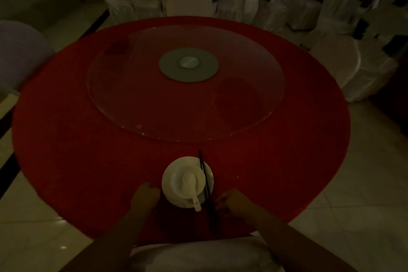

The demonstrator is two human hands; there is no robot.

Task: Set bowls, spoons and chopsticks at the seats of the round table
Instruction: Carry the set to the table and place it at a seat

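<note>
A round table [88, 161] with a red cloth fills the view. At its near edge stands a white plate [169, 174] with a white bowl [176, 180] on it. A white spoon [192, 187] lies in the bowl, handle toward me. Dark chopsticks [206, 190] lie across the plate's right rim, pointing away from me. My left hand [144, 197] rests on the cloth just left of the plate, fingers curled, holding nothing that I can see. My right hand [234, 202] sits right of the chopsticks' near end with fingers bent; whether it touches them is unclear in the dim light.
A glass turntable [132, 99] with a grey hub [188, 65] covers the table's middle. White-covered chairs stand at the left [17, 51], far side [189, 2], right [337, 59] and right below me [198, 256]. More covered chairs and tables fill the back.
</note>
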